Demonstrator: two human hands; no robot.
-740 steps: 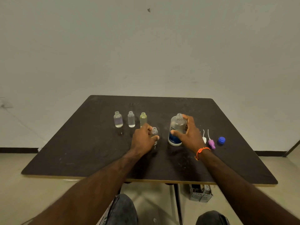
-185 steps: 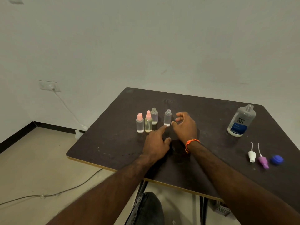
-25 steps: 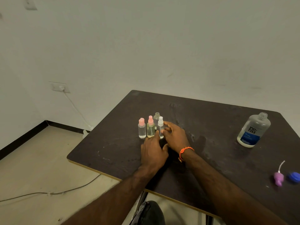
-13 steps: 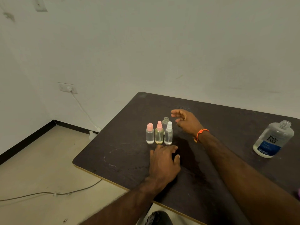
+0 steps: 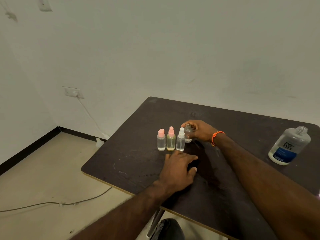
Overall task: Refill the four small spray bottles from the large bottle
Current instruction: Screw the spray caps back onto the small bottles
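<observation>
Three small capped spray bottles stand in a row on the dark table (image 5: 131, 163): a pink-capped clear one (image 5: 161, 140), a pink-capped yellowish one (image 5: 171, 139) and a white-capped one (image 5: 180, 140). Just behind them stands the fourth small bottle (image 5: 188, 133), uncapped, and my right hand (image 5: 199, 130) grips it around the neck and body. My left hand (image 5: 178, 168) rests flat on the table in front of the row, holding nothing. The large bottle (image 5: 288, 146), clear with a blue label and no cap, stands at the right edge of the view.
The table's left corner and front edge lie close to my left hand. Beyond it are a tiled floor with a cable (image 5: 55, 203), a wall socket (image 5: 73, 92) and a white wall. A dark knee (image 5: 168, 229) shows under the table.
My right hand has moved from hovering open behind the row to gripping the uncapped small bottle. My left hand stays flat on the table.
</observation>
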